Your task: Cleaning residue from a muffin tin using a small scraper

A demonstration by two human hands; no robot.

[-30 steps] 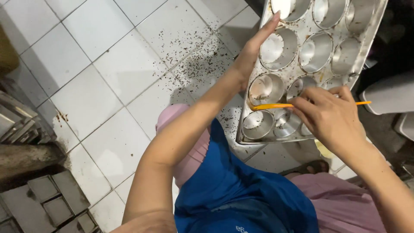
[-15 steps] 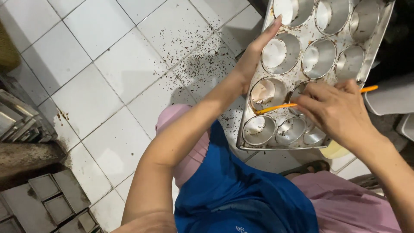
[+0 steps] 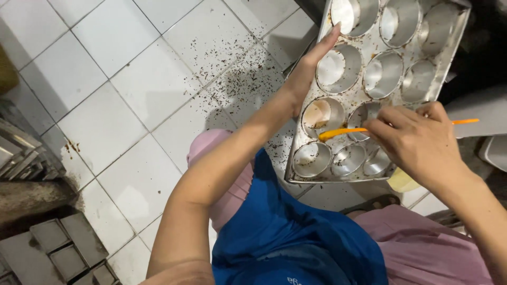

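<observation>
1. Head view: left hand grips the left edge of the muffin tray, upper right of frame.
2. Right hand pinches an orange stick, tip in a lower-left cup.
3. Crumbs dot the tile floor.

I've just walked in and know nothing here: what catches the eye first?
A metal muffin tray, held tilted over the white tiled floor, fills the upper right. The left hand steadies its edge while the right hand works an orange scraper into a crusted cup. Dark crumbs speckle the tiles below.
</observation>
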